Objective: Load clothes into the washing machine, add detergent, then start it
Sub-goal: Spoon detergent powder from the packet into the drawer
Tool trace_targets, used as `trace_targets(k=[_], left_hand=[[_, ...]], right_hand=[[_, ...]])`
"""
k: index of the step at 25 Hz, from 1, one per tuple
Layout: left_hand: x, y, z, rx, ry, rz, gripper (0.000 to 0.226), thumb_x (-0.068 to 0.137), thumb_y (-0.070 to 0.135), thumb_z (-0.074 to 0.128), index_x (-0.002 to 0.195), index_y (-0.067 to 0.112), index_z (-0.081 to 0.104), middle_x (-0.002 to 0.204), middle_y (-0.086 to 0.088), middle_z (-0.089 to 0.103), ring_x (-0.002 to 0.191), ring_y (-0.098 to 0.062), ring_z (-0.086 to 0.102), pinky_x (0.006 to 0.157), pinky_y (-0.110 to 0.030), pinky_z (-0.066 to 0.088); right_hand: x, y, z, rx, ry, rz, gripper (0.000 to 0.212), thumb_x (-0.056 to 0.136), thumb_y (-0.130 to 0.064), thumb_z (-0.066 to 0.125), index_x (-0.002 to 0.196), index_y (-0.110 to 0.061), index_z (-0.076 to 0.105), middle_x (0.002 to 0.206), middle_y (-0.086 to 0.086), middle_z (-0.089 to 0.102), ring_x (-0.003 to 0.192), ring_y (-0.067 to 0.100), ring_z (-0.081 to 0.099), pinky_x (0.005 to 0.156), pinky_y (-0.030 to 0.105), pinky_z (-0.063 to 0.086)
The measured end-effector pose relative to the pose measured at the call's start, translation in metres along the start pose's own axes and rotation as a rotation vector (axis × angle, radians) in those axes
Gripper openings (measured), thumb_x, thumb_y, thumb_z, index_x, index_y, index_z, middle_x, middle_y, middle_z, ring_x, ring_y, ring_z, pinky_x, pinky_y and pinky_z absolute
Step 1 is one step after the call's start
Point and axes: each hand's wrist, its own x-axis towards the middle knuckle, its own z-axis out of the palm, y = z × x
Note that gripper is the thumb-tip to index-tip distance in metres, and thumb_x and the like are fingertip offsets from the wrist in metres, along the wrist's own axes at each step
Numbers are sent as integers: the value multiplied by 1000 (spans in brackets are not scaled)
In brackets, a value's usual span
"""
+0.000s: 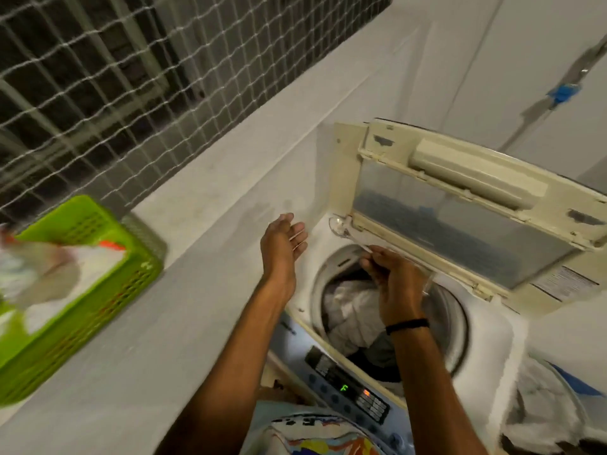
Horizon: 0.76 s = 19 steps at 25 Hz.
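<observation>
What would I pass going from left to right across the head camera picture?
Green basket → left hand → right hand, gripping the washer lid → blue tape on the wall.

**Hands and forearms, head view**

Both forearms, bare, reach up from the lower edge, roughly side by side. Left hand (284, 241): raised, fingers straight and close together, palm turned toward the right hand, holding nothing. Right hand (395, 287): seen from the back, fingers (372, 257) curled, gripping the near edge of the lid (460, 224). Right wrist: circled by a black band (407, 325). The two hands lie near each other but do not touch.
</observation>
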Motion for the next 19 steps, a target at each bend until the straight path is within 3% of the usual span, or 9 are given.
trace_targets(k=[6, 9, 11, 14, 16, 19], left_hand=[[-86, 111, -98, -68, 164, 453, 14, 98, 15, 56, 102, 17, 70, 91, -5, 72, 83, -18, 66, 77, -27, 52], [-116, 148, -153, -34, 365, 717, 9, 96, 18, 62, 96, 17, 70, 87, -3, 72, 80, -18, 64, 75, -30, 53], [-128, 164, -188, 56, 508, 842, 5, 94, 19, 65, 97, 18, 69, 90, -2, 71, 83, -14, 64, 77, -27, 51], [-129, 177, -234, 231, 650, 856, 13, 93, 3, 64, 99, 14, 66, 94, 3, 69, 83, -2, 63, 80, -17, 49], [-122, 178, -257, 450, 693, 806, 29, 88, -5, 61, 89, 23, 65, 95, 9, 67, 88, -1, 63, 82, -17, 49], [-107, 176, -280, 798, 670, 674, 45, 75, -5, 53, 81, 35, 72, 114, 10, 64, 113, -5, 59, 97, -21, 45]], right_hand=[[-66, 32, 111, -170, -412, 127, 19, 86, 7, 54, 99, 10, 68, 81, 17, 73, 81, 28, 72, 72, 28, 61], [-94, 47, 157, -271, -643, 90, 18, 91, 5, 52, 96, 7, 69, 83, 16, 75, 86, 32, 73, 72, 28, 60], [-108, 55, 185, -338, -773, 0, 21, 93, 6, 50, 91, 5, 71, 83, 18, 75, 85, 36, 73, 73, 35, 62], [-127, 64, 229, -554, -926, -201, 15, 77, -9, 64, 83, 0, 75, 76, 16, 75, 75, 33, 74, 76, 45, 62], [-130, 77, 255, -796, -977, -365, 17, 71, -17, 65, 80, -12, 78, 74, 12, 76, 74, 30, 75, 77, 52, 60], [-129, 103, 284, -1221, -999, -694, 26, 67, -35, 59, 82, -27, 79, 76, 1, 77, 76, 23, 74, 78, 46, 58]])
